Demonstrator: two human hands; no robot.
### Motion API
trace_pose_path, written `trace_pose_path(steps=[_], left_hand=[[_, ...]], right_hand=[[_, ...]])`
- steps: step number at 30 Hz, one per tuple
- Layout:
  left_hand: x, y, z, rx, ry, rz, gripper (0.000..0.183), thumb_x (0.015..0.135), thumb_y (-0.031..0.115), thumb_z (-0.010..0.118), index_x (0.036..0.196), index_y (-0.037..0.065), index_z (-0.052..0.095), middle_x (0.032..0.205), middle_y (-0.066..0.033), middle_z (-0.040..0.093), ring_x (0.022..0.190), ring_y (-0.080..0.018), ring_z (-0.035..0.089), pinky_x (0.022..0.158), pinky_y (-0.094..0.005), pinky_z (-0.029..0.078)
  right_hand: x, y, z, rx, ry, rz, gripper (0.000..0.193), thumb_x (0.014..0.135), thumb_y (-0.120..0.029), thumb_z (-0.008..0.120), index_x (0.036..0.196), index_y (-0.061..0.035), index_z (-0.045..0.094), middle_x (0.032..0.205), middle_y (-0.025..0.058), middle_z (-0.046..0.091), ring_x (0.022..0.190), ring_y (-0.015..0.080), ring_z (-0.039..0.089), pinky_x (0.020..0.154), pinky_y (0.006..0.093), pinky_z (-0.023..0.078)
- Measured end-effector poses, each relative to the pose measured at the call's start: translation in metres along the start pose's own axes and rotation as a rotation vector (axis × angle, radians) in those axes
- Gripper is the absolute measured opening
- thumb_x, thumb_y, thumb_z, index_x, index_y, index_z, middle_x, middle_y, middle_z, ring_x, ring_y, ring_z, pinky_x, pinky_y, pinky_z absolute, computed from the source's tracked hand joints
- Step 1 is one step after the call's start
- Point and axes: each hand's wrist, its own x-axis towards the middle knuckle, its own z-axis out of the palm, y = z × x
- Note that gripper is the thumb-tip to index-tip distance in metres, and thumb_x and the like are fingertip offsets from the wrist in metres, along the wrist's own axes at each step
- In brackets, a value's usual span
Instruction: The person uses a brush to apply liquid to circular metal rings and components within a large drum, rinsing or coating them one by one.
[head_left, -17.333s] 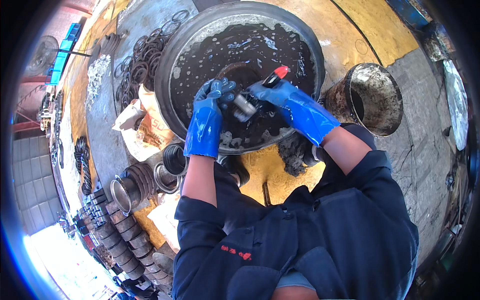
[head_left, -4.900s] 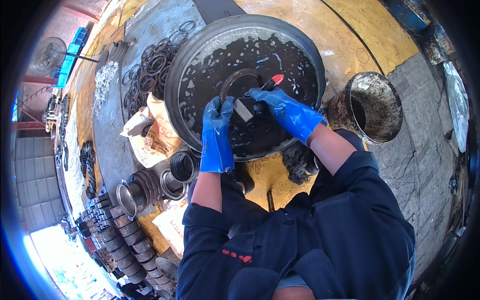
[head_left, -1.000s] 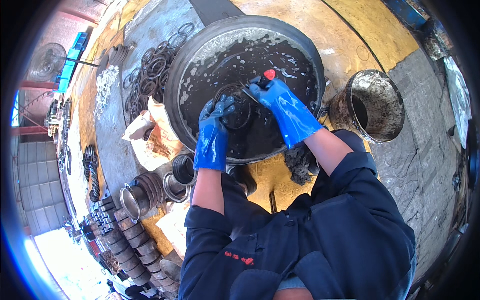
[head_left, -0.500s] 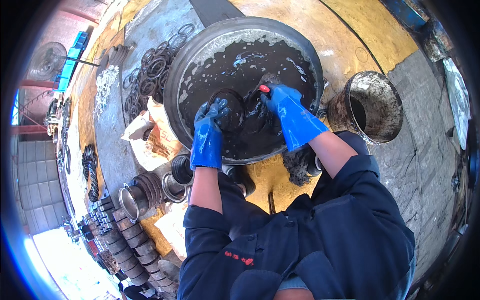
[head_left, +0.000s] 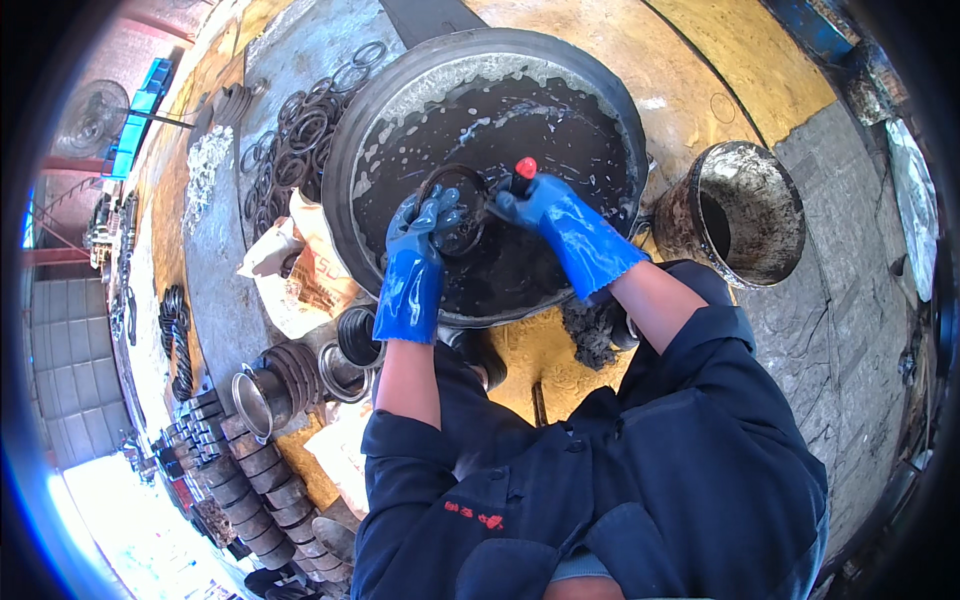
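Fingers of the left hand (head_left: 418,225) are bent about the near left side of a dark ring (head_left: 452,168), some of them showing inside its opening. Those of the right hand (head_left: 540,205) are closed on a red-ended dark handle (head_left: 525,167), which pokes up above the fist; what the handle carries at its other end I can't make out from here, though that fist is right beside the ring's right side. Both hands wear blue rubber gloves with long cuffs, wet and shiny.

The ring is tilted over the middle of a wide round basin (head_left: 338,180), above dark liquid (head_left: 520,275) streaked with pale foam that gathers along the far edge. Whether its lower side dips under, I can't tell.

Close to the basin on the left, a heap of dark rings (head_left: 300,135) lies on the floor, with a torn paper bag (head_left: 315,265) nearer the person. Short metal cylinders (head_left: 290,375) sit further down that side, then long rows of dark, curved metal pieces (head_left: 265,475). A dark matted clump (head_left: 590,335) lies at the basin's near right edge. Over to the right stands a stained bucket (head_left: 680,220), its mouth tipped toward us.
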Motion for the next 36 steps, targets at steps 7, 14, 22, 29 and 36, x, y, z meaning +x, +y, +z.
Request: trace_pose_path(steps=[7, 14, 22, 29, 36], left_hand=[[-0.002, 0.006, 0.002, 0.063, 0.028, -0.019, 0.030, 0.093, 0.006, 0.059, 0.122, -0.004, 0.056, 0.110, -0.0189, 0.067, 0.093, -0.0254, 0.069, 0.076, -0.0313, 0.058], [-0.002, 0.001, 0.003, 0.042, -0.079, -0.023, 0.029, 0.092, 0.004, 0.061, 0.119, -0.004, 0.059, 0.105, -0.0167, 0.069, 0.088, -0.0212, 0.068, 0.077, -0.0301, 0.058], [-0.013, 0.010, 0.013, 0.174, -0.155, -0.056, 0.031, 0.095, 0.012, 0.059, 0.122, -0.002, 0.057, 0.108, -0.0151, 0.069, 0.087, -0.0175, 0.065, 0.079, -0.0294, 0.054], [-0.011, 0.006, 0.012, 0.098, -0.061, 0.007, 0.032, 0.094, 0.011, 0.060, 0.122, -0.003, 0.057, 0.108, -0.0154, 0.068, 0.091, -0.0217, 0.066, 0.080, -0.0317, 0.054], [0.019, 0.002, -0.032, -0.188, -0.151, 0.102, 0.039, 0.099, 0.024, 0.053, 0.132, 0.004, 0.051, 0.125, -0.0141, 0.062, 0.097, -0.0233, 0.066, 0.068, -0.0298, 0.052]], right_hand=[[-0.017, -0.008, 0.011, 0.248, -0.220, 0.117, 0.032, 0.086, -0.027, 0.067, 0.111, -0.0091, 0.069, 0.100, 0.0086, 0.071, 0.093, 0.0171, 0.065, 0.083, 0.0324, 0.051], [-0.016, -0.035, -0.008, -0.186, 0.273, -0.558, 0.025, 0.084, -0.022, 0.069, 0.108, -0.0167, 0.070, 0.106, 0.0081, 0.070, 0.094, 0.0298, 0.067, 0.081, 0.0395, 0.053], [0.004, -0.008, 0.011, 0.086, -0.129, 0.175, 0.028, 0.082, -0.023, 0.073, 0.108, -0.0129, 0.070, 0.099, 0.0092, 0.071, 0.089, 0.0226, 0.068, 0.080, 0.0320, 0.052], [-0.007, -0.007, 0.009, 0.572, -0.208, 0.188, 0.038, 0.079, -0.034, 0.071, 0.098, -0.0014, 0.072, 0.088, 0.0090, 0.071, 0.079, 0.0136, 0.063, 0.075, 0.0316, 0.050], [-0.014, -0.005, -0.031, 0.211, 0.010, 0.117, 0.047, 0.081, -0.044, 0.073, 0.100, -0.0006, 0.070, 0.089, 0.0106, 0.071, 0.081, 0.0152, 0.064, 0.078, 0.0327, 0.051]])
